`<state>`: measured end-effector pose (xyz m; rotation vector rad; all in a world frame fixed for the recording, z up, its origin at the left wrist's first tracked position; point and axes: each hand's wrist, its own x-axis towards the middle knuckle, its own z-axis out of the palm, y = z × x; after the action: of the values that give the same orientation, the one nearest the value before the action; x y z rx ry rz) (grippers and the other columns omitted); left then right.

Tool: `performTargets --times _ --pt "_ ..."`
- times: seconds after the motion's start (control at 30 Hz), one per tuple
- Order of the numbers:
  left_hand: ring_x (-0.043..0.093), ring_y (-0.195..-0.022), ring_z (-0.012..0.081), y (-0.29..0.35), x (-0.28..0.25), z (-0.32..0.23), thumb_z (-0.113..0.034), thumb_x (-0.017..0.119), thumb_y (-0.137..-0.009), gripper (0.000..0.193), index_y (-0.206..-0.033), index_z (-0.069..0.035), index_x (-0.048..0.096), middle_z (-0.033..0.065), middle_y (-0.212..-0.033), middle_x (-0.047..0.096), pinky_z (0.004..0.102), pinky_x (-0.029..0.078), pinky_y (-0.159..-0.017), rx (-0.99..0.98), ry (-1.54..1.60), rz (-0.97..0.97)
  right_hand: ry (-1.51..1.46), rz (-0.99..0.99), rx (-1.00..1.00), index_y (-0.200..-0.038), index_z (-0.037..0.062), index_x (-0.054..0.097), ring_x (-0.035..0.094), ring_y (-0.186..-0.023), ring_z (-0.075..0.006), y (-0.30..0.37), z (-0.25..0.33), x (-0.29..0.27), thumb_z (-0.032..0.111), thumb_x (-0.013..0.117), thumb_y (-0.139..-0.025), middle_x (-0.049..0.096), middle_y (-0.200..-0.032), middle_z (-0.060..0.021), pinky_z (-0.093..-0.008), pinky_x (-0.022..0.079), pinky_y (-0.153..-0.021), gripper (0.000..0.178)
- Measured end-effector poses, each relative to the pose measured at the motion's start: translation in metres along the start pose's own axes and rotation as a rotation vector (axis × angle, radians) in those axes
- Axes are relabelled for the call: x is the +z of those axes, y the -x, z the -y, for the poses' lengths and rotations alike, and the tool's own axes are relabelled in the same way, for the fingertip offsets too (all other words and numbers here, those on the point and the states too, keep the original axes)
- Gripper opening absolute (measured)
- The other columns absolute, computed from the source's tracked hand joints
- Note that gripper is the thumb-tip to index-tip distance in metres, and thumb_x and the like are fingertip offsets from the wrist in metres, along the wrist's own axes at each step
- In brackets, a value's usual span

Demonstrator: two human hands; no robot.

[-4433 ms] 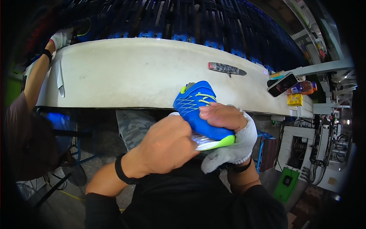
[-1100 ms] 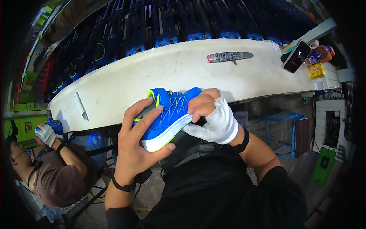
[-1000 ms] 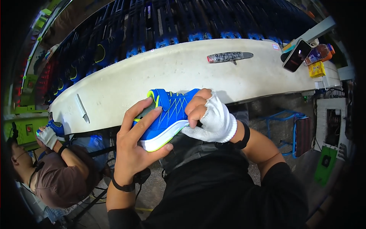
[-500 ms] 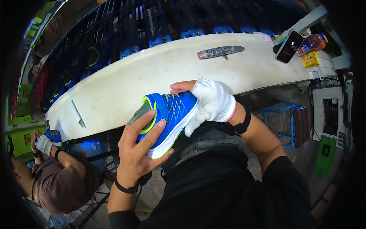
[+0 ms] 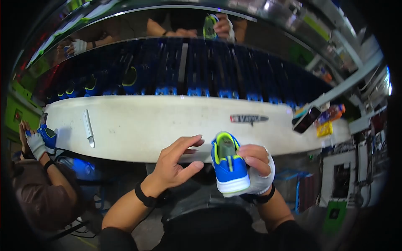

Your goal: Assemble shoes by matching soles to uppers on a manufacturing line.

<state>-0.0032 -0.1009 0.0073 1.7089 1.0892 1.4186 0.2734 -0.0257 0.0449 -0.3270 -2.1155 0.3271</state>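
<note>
Grip check | left hand (image 5: 179, 162) loosely half-open, clear of blue shoe (image 5: 231, 167) | right hand (image 5: 259, 167) clamped on shoe's side | shoe between both

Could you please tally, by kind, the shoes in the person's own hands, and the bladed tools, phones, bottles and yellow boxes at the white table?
Blue shoe in the right hand: 1
Bladed tools: 2
Phone: 1
Bottle: 1
Yellow box: 1
Total: 6

Shoe (image 5: 231, 171) in right fingers (image 5: 256, 153); table (image 5: 163, 125) beyond
</note>
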Motion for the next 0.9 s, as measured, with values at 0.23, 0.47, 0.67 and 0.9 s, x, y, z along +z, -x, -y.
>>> performTargets --times 0.23,0.47,0.67,0.9 --pt "0.049 -0.148 0.0522 0.018 -0.056 0.054 -0.034 0.09 -0.083 0.082 -0.147 0.006 0.059 0.0292 -0.15 0.059 0.0597 0.038 -0.126 -0.05 -0.854 -0.05 -0.262 -0.131 0.279 -0.142 0.0096 0.054 0.069 -0.105 -0.0267 -0.032 -0.039 -0.02 0.047 0.107 -0.07 0.068 -0.119 -0.0111 -0.0436 0.056 -0.096 0.097" --pt "0.044 -0.153 0.0511 -0.008 -0.053 0.046 -0.052 0.083 -0.089 0.088 -0.148 0.008 0.058 0.0303 -0.157 0.055 0.0621 0.03 -0.13 -0.145 -0.922 0.087 -0.041 -0.407 -0.419 -0.14 0.0158 0.052 0.064 -0.12 -0.0293 -0.219 -0.054 -0.121 0.052 0.075 -0.102 0.064 -0.131 -0.0133 -0.0488 0.056 -0.105 0.058" --pt "0.053 -0.147 0.051 0.009 -0.053 0.049 -0.054 0.079 -0.091 0.077 -0.139 0.004 0.066 0.0296 -0.15 0.062 0.0628 0.036 -0.126 -0.144 -0.951 0.082 0.935 -0.6 -0.792 -0.152 0.0 0.06 0.061 -0.138 -0.034 -0.414 -0.128 -0.186 0.029 0.087 -0.097 0.062 -0.154 -0.0172 -0.0434 0.051 -0.115 0.068" --pt "0.042 -0.157 0.0451 0.01 -0.016 0.08 -0.048 0.065 -0.104 0.071 -0.151 0.004 0.053 0.0267 -0.163 0.049 0.056 0.031 -0.132 -0.086 -0.898 0.178 0.458 -0.171 0.266 -0.169 -0.0054 0.039 0.045 -0.159 -0.0296 -0.429 -0.377 -0.328 0.031 0.075 -0.108 0.049 -0.171 -0.0219 -0.0425 0.032 -0.133 0.08"
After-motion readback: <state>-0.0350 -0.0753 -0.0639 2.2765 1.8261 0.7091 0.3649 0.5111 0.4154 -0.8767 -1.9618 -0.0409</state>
